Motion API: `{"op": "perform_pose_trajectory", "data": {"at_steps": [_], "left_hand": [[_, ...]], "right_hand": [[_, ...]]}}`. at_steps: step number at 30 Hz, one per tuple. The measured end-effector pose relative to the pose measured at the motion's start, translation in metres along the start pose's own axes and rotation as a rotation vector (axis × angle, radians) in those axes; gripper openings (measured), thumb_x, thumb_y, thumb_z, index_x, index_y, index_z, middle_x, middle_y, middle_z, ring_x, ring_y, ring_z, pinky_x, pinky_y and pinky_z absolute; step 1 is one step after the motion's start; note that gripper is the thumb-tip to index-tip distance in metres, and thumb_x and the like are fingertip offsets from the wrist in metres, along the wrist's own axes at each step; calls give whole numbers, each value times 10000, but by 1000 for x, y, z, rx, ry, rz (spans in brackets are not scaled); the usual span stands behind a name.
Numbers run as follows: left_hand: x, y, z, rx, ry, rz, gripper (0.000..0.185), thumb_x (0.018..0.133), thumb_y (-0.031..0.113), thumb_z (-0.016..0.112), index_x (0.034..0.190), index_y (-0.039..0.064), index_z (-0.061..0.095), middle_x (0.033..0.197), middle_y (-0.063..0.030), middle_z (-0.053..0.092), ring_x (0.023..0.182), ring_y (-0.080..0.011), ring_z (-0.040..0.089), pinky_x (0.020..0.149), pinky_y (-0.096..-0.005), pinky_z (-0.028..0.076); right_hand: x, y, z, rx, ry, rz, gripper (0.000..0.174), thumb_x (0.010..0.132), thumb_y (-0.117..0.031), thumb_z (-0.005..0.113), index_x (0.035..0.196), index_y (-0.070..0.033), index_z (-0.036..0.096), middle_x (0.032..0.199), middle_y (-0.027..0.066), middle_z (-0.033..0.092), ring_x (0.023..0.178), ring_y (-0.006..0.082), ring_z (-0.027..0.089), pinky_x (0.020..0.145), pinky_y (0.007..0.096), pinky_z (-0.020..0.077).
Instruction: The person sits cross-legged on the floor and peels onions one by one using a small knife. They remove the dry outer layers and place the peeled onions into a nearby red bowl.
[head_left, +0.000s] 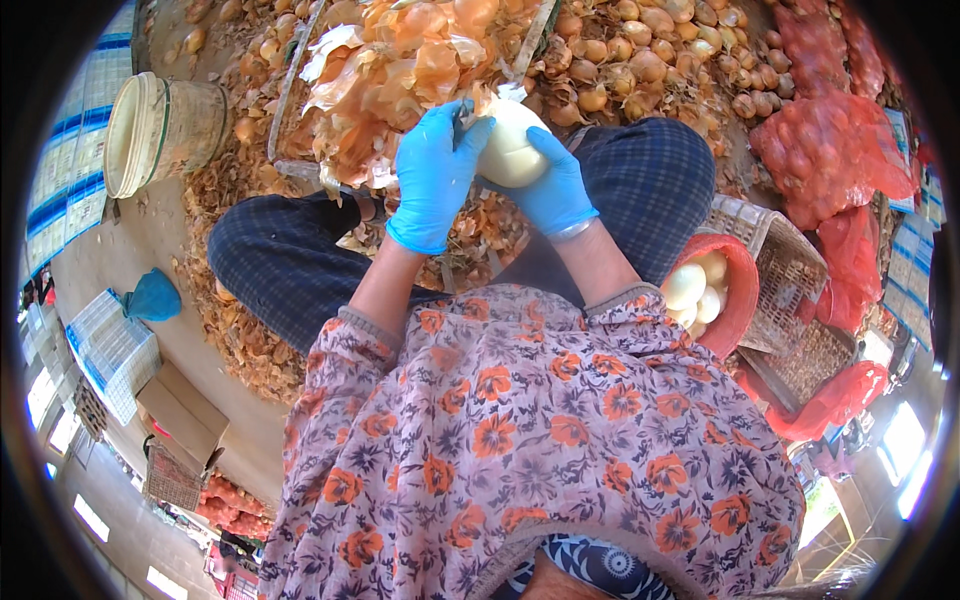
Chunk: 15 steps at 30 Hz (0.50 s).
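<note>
A large, mostly peeled white onion (514, 142) is held up between my hands, with some papery skin at its upper left end. My right hand (553, 180), in a blue glove, cups it from below and the right, thumb on its side. My left hand (436, 169), also blue-gloved, pinches at the onion's left end; a small dark edge shows between thumb and fingers, too hidden to identify. Just beyond lies a heap of loose onion skins (390, 97). Peeled onions (684, 287) sit in a red-rimmed bucket (739, 300) beside my right thigh.
Unpeeled onions (649, 66) lie piled at the upper right, near red mesh sacks (829, 150). Plastic crates (787, 277) stand beside the bucket. A white bucket (169, 127) lies tipped at the upper left. A cardboard box (184, 412) and a blue bag (154, 295) are at the left.
</note>
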<state>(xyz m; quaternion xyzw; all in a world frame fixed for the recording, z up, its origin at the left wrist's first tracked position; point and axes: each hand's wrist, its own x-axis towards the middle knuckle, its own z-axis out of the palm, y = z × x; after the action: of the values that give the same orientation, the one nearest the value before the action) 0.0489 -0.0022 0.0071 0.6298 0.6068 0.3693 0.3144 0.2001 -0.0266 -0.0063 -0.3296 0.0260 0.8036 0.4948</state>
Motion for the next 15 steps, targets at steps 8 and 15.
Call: {"op": "perform_pose_trajectory", "data": {"at_steps": [8,15], "left_hand": [[15,-19,-2,344,13,230,224,887,215,667,981,13,640,780,-171,658,659,-317,644,591,-397,493],[6,-43,-32,442,-132,72,196,919,198,615,1015,28,634,807,-198,651,723,-386,634,607,-443,491]], "right_hand": [[3,0,-4,-98,15,-10,586,871,-243,619,1392,-62,419,1282,147,550,1143,289,582,907,444,538],[0,-1,-7,-54,-11,-73,582,854,-179,640,1379,-49,424,1289,149,539,1172,298,565,975,438,513]]}}
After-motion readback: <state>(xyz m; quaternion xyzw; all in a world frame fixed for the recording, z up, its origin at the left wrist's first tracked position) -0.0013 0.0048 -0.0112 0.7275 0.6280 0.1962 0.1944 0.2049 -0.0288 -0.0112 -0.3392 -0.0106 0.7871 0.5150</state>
